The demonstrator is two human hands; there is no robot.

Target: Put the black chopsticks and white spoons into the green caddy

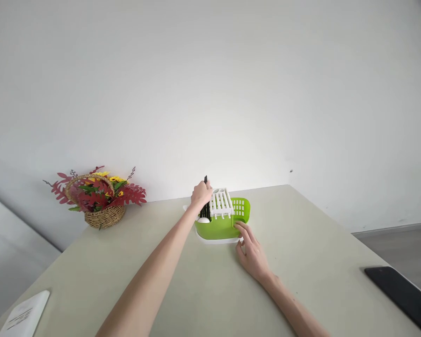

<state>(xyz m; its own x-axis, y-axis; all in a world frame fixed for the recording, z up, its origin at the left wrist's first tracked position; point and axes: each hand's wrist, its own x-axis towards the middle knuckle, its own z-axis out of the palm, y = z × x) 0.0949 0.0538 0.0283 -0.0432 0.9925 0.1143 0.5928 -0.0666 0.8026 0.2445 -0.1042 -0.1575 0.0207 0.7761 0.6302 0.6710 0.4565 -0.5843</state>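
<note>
A green utensil holder (215, 229) with a white slotted rack (221, 202) on top and a white base tray stands toward the back of the table. In its left compartment are several thin black chopsticks (205, 211), upright, and a white rounded piece like a spoon's bowl (203, 220) in front of them. My left hand (201, 193) is closed over the chopsticks' upper part, and one black tip pokes out above the fingers. My right hand (250, 250) grips the holder's front right corner, fingers at the green rim and thumb low by the base.
To the left, a woven basket (105, 218) of red and yellow artificial flowers sits near the wall. A white object with dark printed lines (24, 316) lies at the front left. A black phone-like slab (403, 295) lies along the table's right edge.
</note>
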